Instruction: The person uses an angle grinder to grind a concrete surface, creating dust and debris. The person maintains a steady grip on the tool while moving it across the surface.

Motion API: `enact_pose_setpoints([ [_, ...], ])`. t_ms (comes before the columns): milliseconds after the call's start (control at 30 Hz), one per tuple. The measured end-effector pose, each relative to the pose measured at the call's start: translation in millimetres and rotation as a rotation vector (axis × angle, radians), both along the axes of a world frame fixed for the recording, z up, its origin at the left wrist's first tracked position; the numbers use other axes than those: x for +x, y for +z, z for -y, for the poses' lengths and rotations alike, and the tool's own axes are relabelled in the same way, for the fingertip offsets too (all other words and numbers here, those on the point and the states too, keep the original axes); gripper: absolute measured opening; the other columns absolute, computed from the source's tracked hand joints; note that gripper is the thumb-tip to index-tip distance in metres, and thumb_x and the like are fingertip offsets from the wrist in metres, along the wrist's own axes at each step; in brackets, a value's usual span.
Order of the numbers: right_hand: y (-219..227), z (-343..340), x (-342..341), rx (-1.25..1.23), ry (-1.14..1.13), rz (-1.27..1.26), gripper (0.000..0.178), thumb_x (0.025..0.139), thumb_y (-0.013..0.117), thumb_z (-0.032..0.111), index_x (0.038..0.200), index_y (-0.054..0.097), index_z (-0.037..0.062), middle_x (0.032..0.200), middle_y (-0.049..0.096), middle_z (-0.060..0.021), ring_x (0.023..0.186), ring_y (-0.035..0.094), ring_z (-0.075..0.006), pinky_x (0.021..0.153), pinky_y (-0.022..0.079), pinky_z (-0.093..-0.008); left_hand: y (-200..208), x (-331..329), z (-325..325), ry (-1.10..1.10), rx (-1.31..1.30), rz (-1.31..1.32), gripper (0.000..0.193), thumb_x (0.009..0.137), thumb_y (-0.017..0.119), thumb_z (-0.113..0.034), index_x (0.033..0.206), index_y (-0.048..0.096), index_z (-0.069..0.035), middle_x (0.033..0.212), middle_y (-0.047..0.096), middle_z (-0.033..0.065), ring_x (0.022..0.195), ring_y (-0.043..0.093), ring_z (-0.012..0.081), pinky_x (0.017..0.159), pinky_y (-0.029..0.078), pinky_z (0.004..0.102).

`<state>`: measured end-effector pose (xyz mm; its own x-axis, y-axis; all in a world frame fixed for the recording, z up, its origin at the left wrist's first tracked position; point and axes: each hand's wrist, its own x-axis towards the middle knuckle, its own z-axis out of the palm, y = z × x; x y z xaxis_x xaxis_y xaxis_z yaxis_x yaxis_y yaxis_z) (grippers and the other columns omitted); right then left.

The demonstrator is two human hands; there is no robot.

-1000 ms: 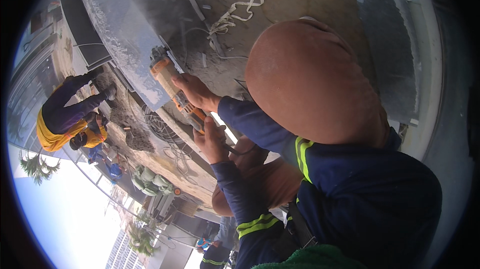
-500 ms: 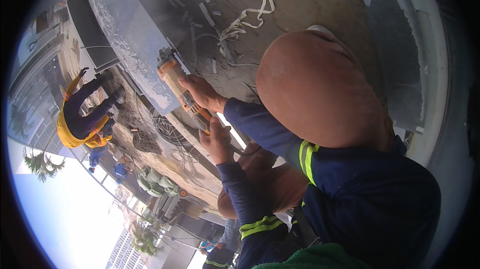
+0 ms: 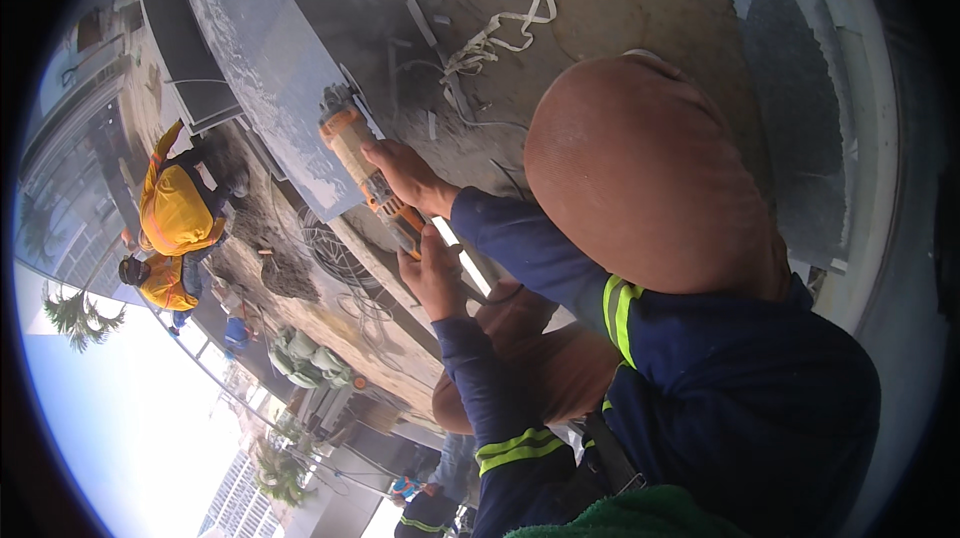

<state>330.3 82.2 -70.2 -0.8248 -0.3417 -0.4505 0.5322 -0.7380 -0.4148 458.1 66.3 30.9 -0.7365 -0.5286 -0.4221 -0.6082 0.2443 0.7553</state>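
Both my hands are wrapped round an orange-and-beige angle grinder (image 3: 352, 150). My right hand (image 3: 408, 178) closes on the middle of its body, behind the gear head. Closer to me, my left hand (image 3: 435, 273) grips the rear end, where a dark cord trails off. The grinder's head lies at the edge of a long grey slab (image 3: 262, 63), whose surface carries pale dust. From this angle the disc is mostly hidden, and I cannot tell whether it touches the slab.
A tangled white strap (image 3: 490, 43) and offcut strips (image 3: 422, 22) lie on the dusty ground past my bent knee (image 3: 640, 178). Left of me are coiled cable (image 3: 335, 256), green sacks (image 3: 308, 358) and a worker in a yellow top (image 3: 180, 210). Haze hangs near the slab.
The grinder and both hands keep the same hold, with only a slight shift in the picture. At the left, the worker in yellow has changed posture, and a second yellow-clad worker shows more plainly.
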Motion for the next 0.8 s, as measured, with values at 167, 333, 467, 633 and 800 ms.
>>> enact_pose_setpoints([
  [167, -0.7, 1.3, 5.9, 0.039, 0.014, 0.006, 0.059, 0.111, 0.051, 0.053, 0.123, 0.063, -0.0027, 0.103, 0.068, -0.0102, 0.089, 0.066, -0.0145, 0.08, 0.055, -0.0346, 6.6, 4.6, -5.7, 0.002, -0.017, 0.012, 0.035, 0.103, 0.073, -0.025, 0.123, 0.06, 0.001, 0.087, 0.062, 0.0016, 0.061, 0.056, 0.0069, 0.059, 0.055, 0.0255],
  [333, 5.2, -0.6, 18.0, 0.047, 0.022, -0.003, 0.062, 0.111, 0.051, 0.055, 0.126, 0.063, -0.0039, 0.106, 0.068, -0.0112, 0.094, 0.066, -0.0163, 0.085, 0.055, -0.0357, 10.3, 14.7, -11.0, 0.034, -0.016, -0.016, 0.026, 0.102, 0.076, -0.026, 0.108, 0.062, -0.005, 0.079, 0.057, -0.0003, 0.059, 0.055, 0.008, 0.062, 0.057, 0.0274],
  [467, 9.7, -8.2, 23.7, 0.047, 0.017, -0.008, 0.066, 0.111, 0.05, 0.057, 0.129, 0.063, -0.0055, 0.111, 0.069, -0.0125, 0.1, 0.066, -0.0173, 0.091, 0.054, -0.0363, 10.9, 19.9, -13.2, 0.036, 0.0, -0.018, 0.027, 0.102, 0.076, -0.027, 0.106, 0.061, -0.005, 0.078, 0.056, -0.0003, 0.057, 0.054, 0.0078, 0.059, 0.055, 0.0262],
  [633, 8.5, -8.4, 29.0, 0.029, 0.014, -0.018, 0.069, 0.11, 0.05, 0.058, 0.132, 0.062, -0.0064, 0.115, 0.069, -0.0131, 0.104, 0.065, -0.0179, 0.094, 0.053, -0.0365, 8.3, 27.7, -13.3, 0.026, 0.003, -0.049, 0.029, 0.102, 0.077, -0.029, 0.103, 0.06, -0.006, 0.076, 0.055, -0.0006, 0.052, 0.053, 0.008, 0.054, 0.052, 0.0249],
  [800, 13.7, -14.0, 36.2, 0.041, 0.032, -0.013, 0.069, 0.11, 0.051, 0.058, 0.131, 0.062, -0.0066, 0.114, 0.069, -0.0136, 0.104, 0.065, -0.0181, 0.093, 0.052, -0.0368, 6.9, 36.2, -8.7, 0.021, -0.003, -0.039, 0.03, 0.102, 0.077, -0.03, 0.103, 0.06, -0.005, 0.075, 0.055, -0.0004, 0.053, 0.055, 0.0084, 0.052, 0.051, 0.0246],
])
